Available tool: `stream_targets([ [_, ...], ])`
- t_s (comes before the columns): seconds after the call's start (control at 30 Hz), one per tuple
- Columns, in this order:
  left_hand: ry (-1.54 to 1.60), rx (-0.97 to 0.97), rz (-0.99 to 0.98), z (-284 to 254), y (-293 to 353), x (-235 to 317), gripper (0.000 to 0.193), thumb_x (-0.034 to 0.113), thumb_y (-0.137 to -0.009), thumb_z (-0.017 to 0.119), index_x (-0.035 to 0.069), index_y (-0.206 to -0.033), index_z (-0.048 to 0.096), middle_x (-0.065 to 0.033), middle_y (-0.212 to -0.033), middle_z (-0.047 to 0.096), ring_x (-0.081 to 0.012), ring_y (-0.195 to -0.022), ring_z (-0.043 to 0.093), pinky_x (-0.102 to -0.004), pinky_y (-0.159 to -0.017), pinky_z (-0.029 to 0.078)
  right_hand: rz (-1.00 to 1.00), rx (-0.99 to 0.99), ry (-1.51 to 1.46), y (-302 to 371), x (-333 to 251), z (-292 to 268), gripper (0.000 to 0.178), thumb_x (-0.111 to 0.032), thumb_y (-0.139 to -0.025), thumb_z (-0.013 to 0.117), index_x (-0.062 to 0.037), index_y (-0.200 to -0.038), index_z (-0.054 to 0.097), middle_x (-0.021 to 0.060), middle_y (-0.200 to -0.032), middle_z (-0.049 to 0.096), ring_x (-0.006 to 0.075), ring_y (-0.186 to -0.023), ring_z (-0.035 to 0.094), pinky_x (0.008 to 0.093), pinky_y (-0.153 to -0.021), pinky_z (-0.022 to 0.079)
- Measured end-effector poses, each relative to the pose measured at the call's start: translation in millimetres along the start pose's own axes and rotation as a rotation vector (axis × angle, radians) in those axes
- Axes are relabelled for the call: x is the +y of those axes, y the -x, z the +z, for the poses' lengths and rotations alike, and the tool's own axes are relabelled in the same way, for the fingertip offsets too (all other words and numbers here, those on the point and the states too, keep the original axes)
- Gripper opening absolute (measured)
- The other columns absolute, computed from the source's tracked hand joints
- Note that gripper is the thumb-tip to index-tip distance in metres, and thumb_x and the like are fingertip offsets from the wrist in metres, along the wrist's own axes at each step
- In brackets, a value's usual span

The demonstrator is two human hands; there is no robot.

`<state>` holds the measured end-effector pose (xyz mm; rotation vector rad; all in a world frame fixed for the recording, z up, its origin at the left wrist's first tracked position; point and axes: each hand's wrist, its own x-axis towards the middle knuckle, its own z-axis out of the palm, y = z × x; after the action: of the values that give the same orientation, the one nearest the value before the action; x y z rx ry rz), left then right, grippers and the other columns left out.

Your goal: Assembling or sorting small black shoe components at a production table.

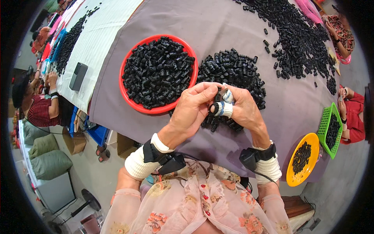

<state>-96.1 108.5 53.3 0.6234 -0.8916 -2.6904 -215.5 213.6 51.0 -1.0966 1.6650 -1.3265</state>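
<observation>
My two hands meet above the table, in front of a loose heap of small black plastic parts (233,70). My left hand (191,107) is closed in a pinch, thumb and forefinger together; a small black part (213,109) shows beside its fingertips, partly hidden. My right hand (247,109) is closed too, with white knit covers on its thumb and a finger. A small flat grey piece, like a blade (223,91), sticks out between its fingers. Just left of the heap, a red basin (124,87) is full of the same black parts.
Many more black parts (300,43) spread over the far right of the grey cloth. A yellow plate (311,142) and green basket (322,128) hold some at right. A dark box (78,77) lies on the white cloth at left. Other people sit around the tables.
</observation>
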Motion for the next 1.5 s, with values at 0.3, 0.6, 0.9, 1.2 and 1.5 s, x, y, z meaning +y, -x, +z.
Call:
stream_targets([
  [0.3,0.02,-0.016,-0.016,-4,5,3,0.021,0.016,-0.091,0.053,0.0,-0.103,0.06,-0.0008,-0.085,0.059,-0.0064,-0.077,0.053,-0.0221,-0.071,0.045,0.008,0.157,0.017,1,-6,1,0.033,-0.018,-0.065,0.078,-0.0038,-0.08,0.051,-0.0017,-0.064,0.048,0.0077,-0.06,0.041,0.024,-0.053,0.037],
  [0.6,-0.139,0.004,0.013,-7,8,4,0.017,0.007,-0.086,0.057,-0.001,-0.1,0.06,-0.0021,-0.085,0.06,-0.008,-0.076,0.056,-0.0234,-0.072,0.047,-0.004,0.181,0.118,3,-8,6,0.034,-0.019,-0.065,0.078,-0.0038,-0.08,0.052,-0.0008,-0.063,0.049,0.0072,-0.057,0.041,0.0237,-0.052,0.037],
  [0.9,-0.282,-0.068,0.079,-14,12,0,0.025,0.009,-0.086,0.06,0.0,-0.109,0.059,-0.0015,-0.09,0.061,-0.0048,-0.078,0.057,-0.0194,-0.07,0.048,0.04,0.161,0.056,5,5,7,0.032,-0.016,-0.064,0.079,-0.0054,-0.078,0.052,-0.004,-0.063,0.048,0.0062,-0.058,0.04,0.0224,-0.051,0.036],
  [1.2,-0.269,-0.066,0.039,-15,18,0,0.027,0.009,-0.085,0.059,-0.001,-0.111,0.058,-0.0037,-0.092,0.062,-0.0068,-0.081,0.059,-0.0216,-0.074,0.049,0.048,0.15,0.064,8,5,9,0.031,-0.015,-0.065,0.078,-0.0051,-0.077,0.052,-0.0041,-0.063,0.047,0.0055,-0.059,0.039,0.022,-0.052,0.035],
  [1.5,-0.173,-0.074,0.053,-14,17,1,0.028,0.002,-0.084,0.055,-0.002,-0.112,0.053,-0.0009,-0.088,0.055,-0.0101,-0.089,0.058,-0.0259,-0.08,0.049,0.055,0.18,0.06,9,-4,10,0.027,-0.013,-0.068,0.076,-0.0045,-0.079,0.052,-0.0035,-0.064,0.05,0.0045,-0.059,0.041,0.022,-0.052,0.037],
])
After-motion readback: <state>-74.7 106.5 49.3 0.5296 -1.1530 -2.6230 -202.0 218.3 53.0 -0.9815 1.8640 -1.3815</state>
